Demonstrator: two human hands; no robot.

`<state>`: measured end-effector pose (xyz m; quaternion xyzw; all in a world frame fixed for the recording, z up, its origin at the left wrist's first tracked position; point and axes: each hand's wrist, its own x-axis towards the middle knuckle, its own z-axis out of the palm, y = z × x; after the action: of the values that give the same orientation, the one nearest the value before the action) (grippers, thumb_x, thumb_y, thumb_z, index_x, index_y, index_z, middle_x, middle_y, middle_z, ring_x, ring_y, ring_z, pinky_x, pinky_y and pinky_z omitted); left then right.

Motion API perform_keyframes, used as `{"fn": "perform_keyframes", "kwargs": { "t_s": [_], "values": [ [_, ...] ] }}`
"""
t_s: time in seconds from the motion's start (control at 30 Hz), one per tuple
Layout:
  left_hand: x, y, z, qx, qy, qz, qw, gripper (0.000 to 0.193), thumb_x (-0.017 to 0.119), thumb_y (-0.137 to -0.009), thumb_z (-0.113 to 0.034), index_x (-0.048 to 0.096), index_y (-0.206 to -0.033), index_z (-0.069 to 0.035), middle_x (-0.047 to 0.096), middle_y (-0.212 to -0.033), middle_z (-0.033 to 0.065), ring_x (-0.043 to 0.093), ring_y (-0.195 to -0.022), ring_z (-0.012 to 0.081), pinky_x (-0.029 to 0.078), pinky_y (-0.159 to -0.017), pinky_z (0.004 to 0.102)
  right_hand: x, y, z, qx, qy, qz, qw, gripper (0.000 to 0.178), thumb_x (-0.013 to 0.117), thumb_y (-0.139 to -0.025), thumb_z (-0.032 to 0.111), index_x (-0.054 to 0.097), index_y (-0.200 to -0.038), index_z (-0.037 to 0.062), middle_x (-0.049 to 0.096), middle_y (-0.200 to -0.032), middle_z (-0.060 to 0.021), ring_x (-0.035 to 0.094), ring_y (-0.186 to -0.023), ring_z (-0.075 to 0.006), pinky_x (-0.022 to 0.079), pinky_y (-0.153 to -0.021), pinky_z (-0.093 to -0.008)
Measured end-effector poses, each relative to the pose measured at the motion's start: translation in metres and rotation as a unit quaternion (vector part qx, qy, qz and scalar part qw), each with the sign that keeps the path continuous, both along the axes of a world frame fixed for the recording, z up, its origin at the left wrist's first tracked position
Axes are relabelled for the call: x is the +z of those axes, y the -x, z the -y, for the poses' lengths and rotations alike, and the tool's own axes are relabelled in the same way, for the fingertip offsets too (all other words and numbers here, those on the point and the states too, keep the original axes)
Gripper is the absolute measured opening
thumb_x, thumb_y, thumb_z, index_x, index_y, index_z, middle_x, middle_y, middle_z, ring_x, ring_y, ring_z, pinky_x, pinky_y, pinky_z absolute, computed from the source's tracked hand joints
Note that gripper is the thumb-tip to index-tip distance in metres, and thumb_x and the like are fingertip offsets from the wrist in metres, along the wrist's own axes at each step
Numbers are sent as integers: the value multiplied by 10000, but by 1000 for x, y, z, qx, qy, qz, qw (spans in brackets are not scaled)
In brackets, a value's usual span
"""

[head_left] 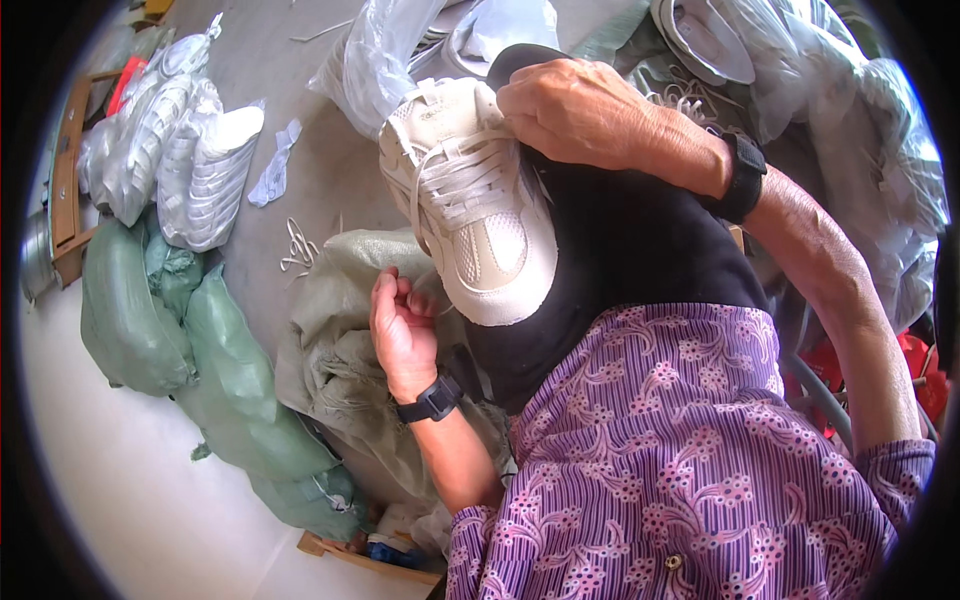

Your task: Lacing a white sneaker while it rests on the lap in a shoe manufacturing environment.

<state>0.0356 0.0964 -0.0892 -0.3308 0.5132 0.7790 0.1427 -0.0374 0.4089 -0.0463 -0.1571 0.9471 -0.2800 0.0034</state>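
While a cream lace-up sneaker [478, 205] lies over the black-clad lap [640, 235], the left hand [405, 325] and right hand [580, 112] stand apart

The sneaker is seen from above, its toe directed toward the wearer and its tongue away; laces [468, 185] cross the upper. The right hand, knuckles uppermost, curls at the ankle end, its fingers against the right side of the shoe; whether they grip a lace or the upper cannot be told. The left hand is raised just beside the toe, palm partly shown and fingers loosely bent; whether it pinches anything cannot be told. Each wrist bears a black band.

Below the left hand lies a rumpled woven sack [335, 345]. Farther left are green sacks [232, 350] and plastic-wrapped stacks of white pieces [205, 170]. Loose white laces [298, 248] lie on the grey floor [285, 85]. Clear plastic bags [850, 140] fill the upper right. A purple floral garment [670, 440] occupies the lower foreground.
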Motion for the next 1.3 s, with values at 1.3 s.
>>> {"fn": "perform_keyframes", "kwargs": {
  "t_s": [1.3],
  "values": [
    [-23, -12, -4, 27, -11, 48, 998, 153, 634, -892, -226, 609, -987, -110, 546, -756, -32, 429, -593, 101, 362, -564, 258, 14, 12, 11, 53, -63, 26, 996, 148, 546, -772, 144, 640, -753, 32, 634, -737, -142, 648, -731, -327, 521, -656, -405]
  ]
}}
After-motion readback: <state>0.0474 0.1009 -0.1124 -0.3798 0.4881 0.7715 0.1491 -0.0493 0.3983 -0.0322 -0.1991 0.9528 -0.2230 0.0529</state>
